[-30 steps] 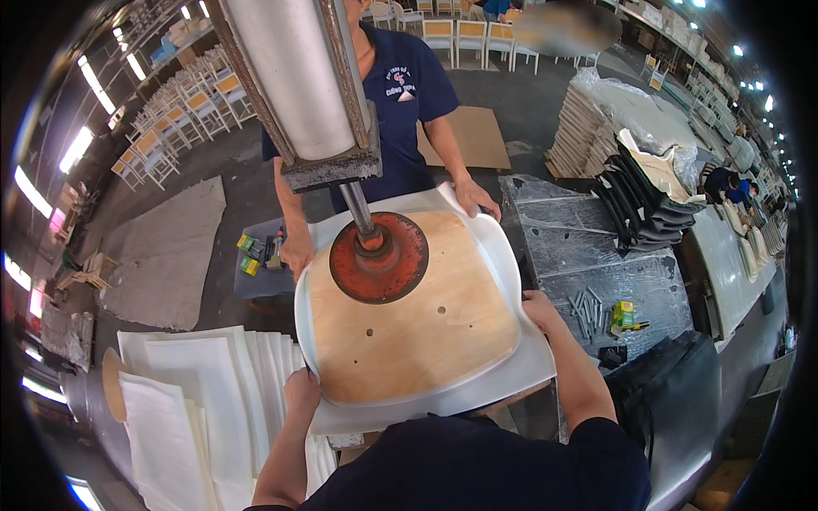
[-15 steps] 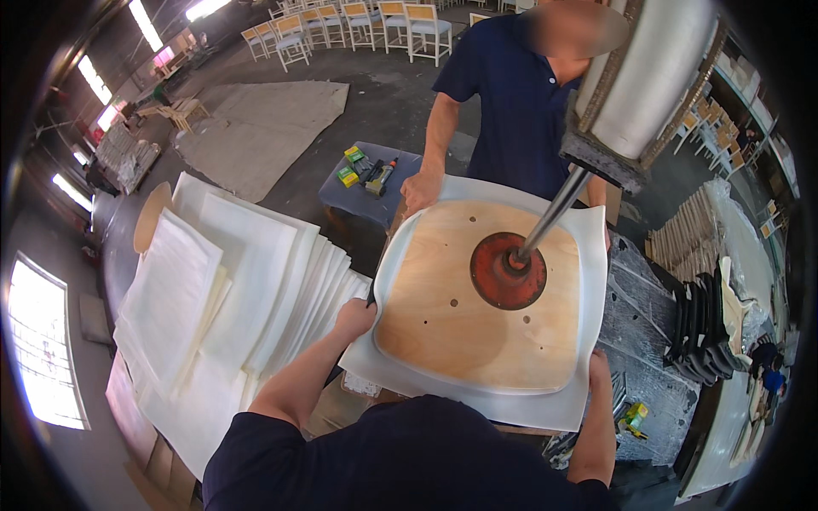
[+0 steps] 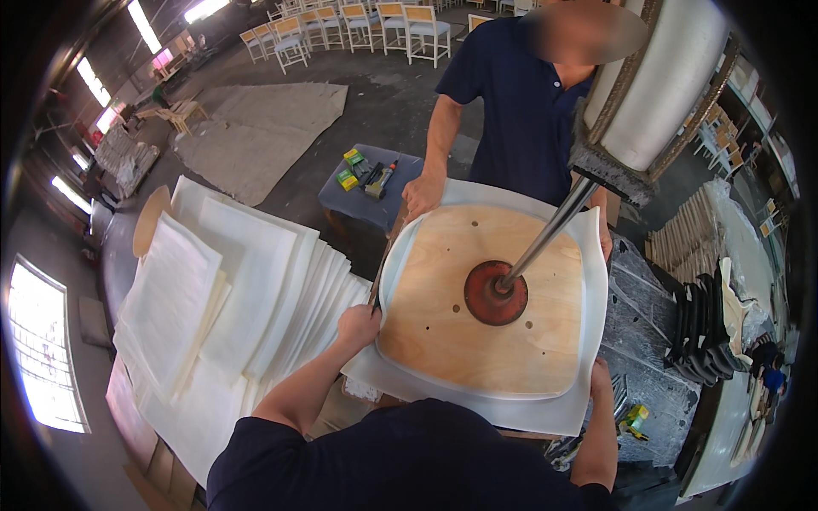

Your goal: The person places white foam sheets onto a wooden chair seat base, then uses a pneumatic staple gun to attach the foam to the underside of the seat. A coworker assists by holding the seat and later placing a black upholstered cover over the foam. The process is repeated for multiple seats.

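A rounded light plywood panel [image 3: 426, 349] with several small holes lies on a soft white sheet [image 3: 503, 410], whose border shows all round it. My left hand [image 3: 359, 325] is closed at the sheet's left edge. At the near right edge my right hand [image 3: 601, 376] is closed on the sheet, its fingertips partly hidden. A round red press plate [image 3: 494, 300] on a steel rod [image 3: 545, 234] appears to touch the panel's middle. Across from me, a co-worker's hand [image 3: 423, 196] grips the far left corner, and another hand [image 3: 606, 238] is at the far right.
White sheets [image 3: 247, 255] are stacked at my left. Beyond them a small blue-topped stool [image 3: 358, 204] carries a power tool and green-yellow boxes. The press cylinder [image 3: 652, 94] hangs at upper right. Black curved parts [image 3: 703, 328] and a plastic-covered surface [image 3: 635, 332] are at right.
The red plate has moved down toward the panel, with more of the rod showing. Both my hands stay at the sheet's edges, and the co-worker's hands remain at the far side.
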The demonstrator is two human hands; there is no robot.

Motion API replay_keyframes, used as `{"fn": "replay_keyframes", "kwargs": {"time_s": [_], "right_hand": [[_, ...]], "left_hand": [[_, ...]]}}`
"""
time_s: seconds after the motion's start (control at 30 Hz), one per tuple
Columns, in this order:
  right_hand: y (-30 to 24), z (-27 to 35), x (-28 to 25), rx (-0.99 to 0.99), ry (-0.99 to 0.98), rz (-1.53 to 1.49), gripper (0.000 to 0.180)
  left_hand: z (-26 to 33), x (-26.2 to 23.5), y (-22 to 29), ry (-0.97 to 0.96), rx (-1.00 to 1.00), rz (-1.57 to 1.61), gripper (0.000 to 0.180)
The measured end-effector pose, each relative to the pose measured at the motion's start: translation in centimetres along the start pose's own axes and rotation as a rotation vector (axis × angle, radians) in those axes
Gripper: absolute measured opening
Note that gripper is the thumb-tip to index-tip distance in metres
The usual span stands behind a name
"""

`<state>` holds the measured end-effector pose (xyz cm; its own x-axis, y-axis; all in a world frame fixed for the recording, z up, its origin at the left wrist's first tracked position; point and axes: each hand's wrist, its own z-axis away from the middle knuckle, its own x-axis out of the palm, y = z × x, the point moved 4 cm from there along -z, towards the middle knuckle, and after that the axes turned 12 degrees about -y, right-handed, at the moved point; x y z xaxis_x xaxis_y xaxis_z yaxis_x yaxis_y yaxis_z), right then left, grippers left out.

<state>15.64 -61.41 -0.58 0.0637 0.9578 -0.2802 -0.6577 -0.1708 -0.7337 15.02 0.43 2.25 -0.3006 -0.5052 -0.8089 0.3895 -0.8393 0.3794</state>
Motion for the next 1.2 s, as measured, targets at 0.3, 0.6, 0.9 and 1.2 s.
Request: {"fn": "replay_keyframes", "kwargs": {"time_s": [0.3, 0.6, 0.9, 1.2], "right_hand": [[-1.5, 0.2, 2.1, -0.139, -0.167, 0.030, 0.027], [-3.2, 1.0, 2.0, -0.392, -0.040, 0.704, 0.045], [-4.8, 3.9, 2.4, -0.326, 0.028, 0.880, 0.049], [-4.9, 3.9, 3.2, -0.360, -0.002, 1.003, 0.035]], "left_hand": [[0.4, -0.2, -0.3, -0.047, 0.140, 0.070, 0.055], [0.2, 0.0, 0.3, -0.068, 0.210, 0.025, 0.056], [0.7, 0.5, 1.6, 0.002, 0.289, -0.008, 0.049], [0.6, 1.2, 0.3, 0.111, 0.341, -0.043, 0.051]]}}
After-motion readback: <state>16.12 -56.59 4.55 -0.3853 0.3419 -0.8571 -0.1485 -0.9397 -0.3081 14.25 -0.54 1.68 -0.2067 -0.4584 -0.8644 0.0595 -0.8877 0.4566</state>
